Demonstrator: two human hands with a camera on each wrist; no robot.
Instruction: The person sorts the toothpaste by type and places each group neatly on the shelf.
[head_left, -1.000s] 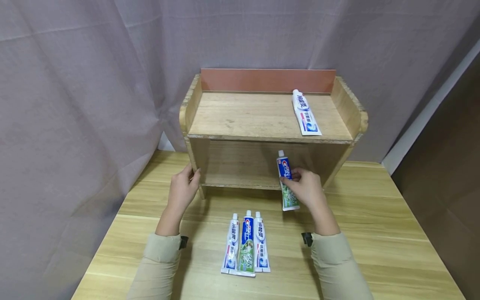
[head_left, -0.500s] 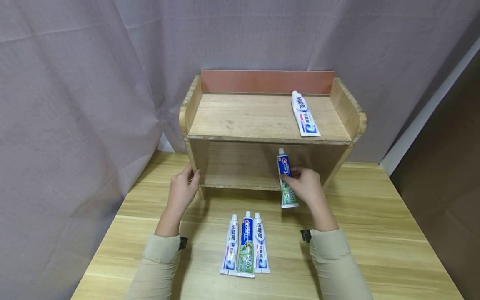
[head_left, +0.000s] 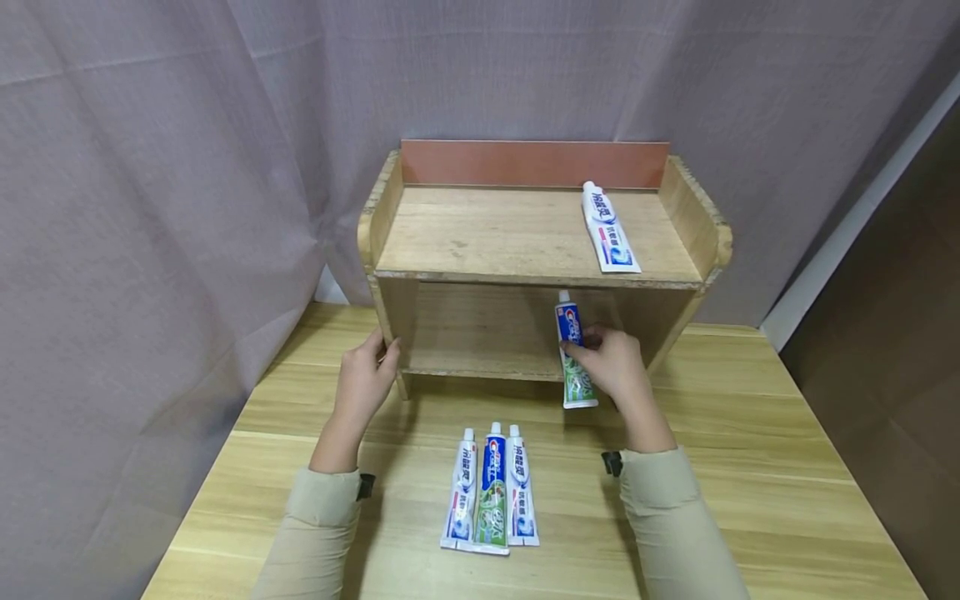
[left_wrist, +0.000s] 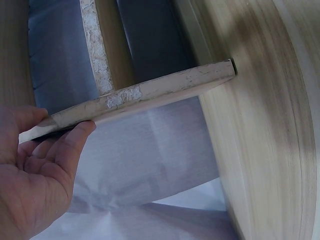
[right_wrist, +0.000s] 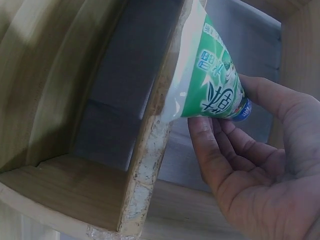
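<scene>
My right hand (head_left: 617,362) pinches a blue and green Crest toothpaste tube (head_left: 576,367), cap pointing away, in front of the lower shelf's right half. In the right wrist view the green end of that tube (right_wrist: 212,75) overlaps the lower shelf's front edge (right_wrist: 145,170); whether it touches the board I cannot tell. My left hand (head_left: 365,375) grips the left side panel of the small wooden shelf unit (head_left: 487,237), thumb on one face and fingers on the other, as the left wrist view shows with the panel's edge (left_wrist: 150,92).
One white toothpaste tube (head_left: 609,229) lies on the top shelf, right of middle. On the table (head_left: 300,533), a Crest tube (head_left: 492,492) lies between a left white tube (head_left: 461,492) and a right white tube (head_left: 521,492). A grey curtain (head_left: 187,167) hangs behind.
My right hand has moved the Crest tube slightly forward and up, further over the lower shelf. The left hand keeps its grip on the side panel.
</scene>
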